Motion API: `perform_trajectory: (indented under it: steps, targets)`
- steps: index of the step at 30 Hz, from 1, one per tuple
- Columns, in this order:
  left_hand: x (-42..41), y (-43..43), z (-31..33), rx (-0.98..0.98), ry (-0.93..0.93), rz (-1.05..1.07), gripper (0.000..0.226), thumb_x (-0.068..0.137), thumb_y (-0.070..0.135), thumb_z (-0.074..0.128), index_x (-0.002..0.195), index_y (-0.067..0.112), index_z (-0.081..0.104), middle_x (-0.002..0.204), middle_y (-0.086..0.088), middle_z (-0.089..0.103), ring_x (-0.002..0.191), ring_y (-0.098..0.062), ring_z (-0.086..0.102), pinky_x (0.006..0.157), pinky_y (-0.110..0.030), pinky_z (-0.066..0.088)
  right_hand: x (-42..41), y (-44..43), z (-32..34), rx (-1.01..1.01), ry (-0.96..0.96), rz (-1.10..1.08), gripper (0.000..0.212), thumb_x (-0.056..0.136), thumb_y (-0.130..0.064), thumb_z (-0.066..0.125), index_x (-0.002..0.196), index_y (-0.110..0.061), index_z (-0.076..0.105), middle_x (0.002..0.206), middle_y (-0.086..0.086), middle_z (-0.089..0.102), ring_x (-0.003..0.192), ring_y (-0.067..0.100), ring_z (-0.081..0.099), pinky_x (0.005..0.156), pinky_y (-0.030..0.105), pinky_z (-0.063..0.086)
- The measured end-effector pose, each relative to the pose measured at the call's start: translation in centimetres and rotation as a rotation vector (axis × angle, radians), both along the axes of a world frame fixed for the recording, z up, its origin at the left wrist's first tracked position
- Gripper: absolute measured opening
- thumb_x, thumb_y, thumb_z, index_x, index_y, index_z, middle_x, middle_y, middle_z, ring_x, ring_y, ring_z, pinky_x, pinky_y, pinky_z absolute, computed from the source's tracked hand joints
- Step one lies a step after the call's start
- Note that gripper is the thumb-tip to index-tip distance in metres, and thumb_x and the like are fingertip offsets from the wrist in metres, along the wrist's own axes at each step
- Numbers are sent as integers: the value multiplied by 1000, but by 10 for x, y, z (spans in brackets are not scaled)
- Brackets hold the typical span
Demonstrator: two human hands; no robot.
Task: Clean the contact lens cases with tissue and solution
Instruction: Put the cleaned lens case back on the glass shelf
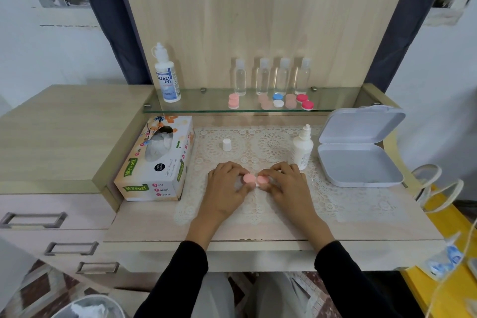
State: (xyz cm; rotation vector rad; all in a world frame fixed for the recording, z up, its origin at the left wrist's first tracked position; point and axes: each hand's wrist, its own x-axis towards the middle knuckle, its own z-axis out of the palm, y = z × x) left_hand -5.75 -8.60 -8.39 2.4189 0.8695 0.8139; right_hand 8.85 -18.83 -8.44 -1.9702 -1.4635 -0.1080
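Left grip and right grip each pinch the pink lens case. Solution bottle stands just beyond the right grip.

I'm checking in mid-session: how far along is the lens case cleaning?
Prepared: the small solution bottle stands uncapped, its cap on the lace mat. In hand: left hand and right hand both grip one pink case. Left: several other cases sit on the glass shelf, whether cleaned I cannot tell; the white box lies open and empty.
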Motion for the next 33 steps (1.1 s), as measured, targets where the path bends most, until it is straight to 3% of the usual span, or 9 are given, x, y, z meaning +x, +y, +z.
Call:
perform_trajectory:
  steps: [3,5,9,15,19,24,27,30,33]
  targets:
    - [0,-1,-2,44,21,-3,46,79,55,56,113,24,62,115,9,54,115,-8,41,93,-25,25,0,0,0,-4,1,3,21,83,-29,71,104,-26,71,99,-7,57,93,15,45,73,30,27]
    - [-1,-4,-1,72,17,-32,46,81,46,48,120,25,60,120,9,53,119,-9,39,96,-26,23,0,0,0,-2,1,4,21,83,-29,71,103,-26,72,98,-6,58,92,17,46,72,30,27]
    - [-1,-4,-1,70,-24,-51,32,80,24,59,112,24,64,114,10,54,116,-10,43,95,-29,28,1,-1,-1,7,2,3,20,83,-29,70,103,-25,72,98,-6,58,92,18,47,72,30,26]
    - [1,-1,-3,35,-62,11,46,75,54,54,107,22,65,115,8,54,114,-8,41,92,-25,29,0,-1,1,20,17,7,26,80,-39,61,100,-26,72,96,-7,58,91,19,49,71,31,29]
    - [0,-5,1,56,-62,-30,47,77,44,46,117,25,63,121,8,52,119,-8,38,95,-29,30,0,-1,1,10,13,12,24,82,-34,63,102,-26,72,98,-6,58,93,19,48,71,31,28]
    - [0,-2,-3,24,-124,-16,37,76,43,52,101,22,69,114,6,55,115,-12,43,95,-36,38,0,-2,0,4,20,5,21,83,-29,68,103,-26,72,98,-7,58,93,17,47,72,31,29]
    - [0,0,-4,12,-126,14,44,73,52,57,96,16,69,113,3,56,114,-14,45,99,-32,38,1,-2,0,5,14,4,22,83,-32,68,104,-26,72,99,-7,59,94,18,48,73,31,30]
    - [1,-2,-3,17,-104,18,56,72,56,56,106,13,66,116,1,55,115,-13,44,101,-28,36,1,-2,0,1,11,9,23,83,-34,66,104,-27,72,99,-7,59,94,19,48,73,31,30]
    - [1,-3,-2,38,-97,-16,53,76,47,54,116,14,63,116,2,55,114,-12,45,102,-32,38,1,-2,0,14,14,12,22,83,-30,68,104,-27,72,98,-6,58,93,18,48,72,31,29]
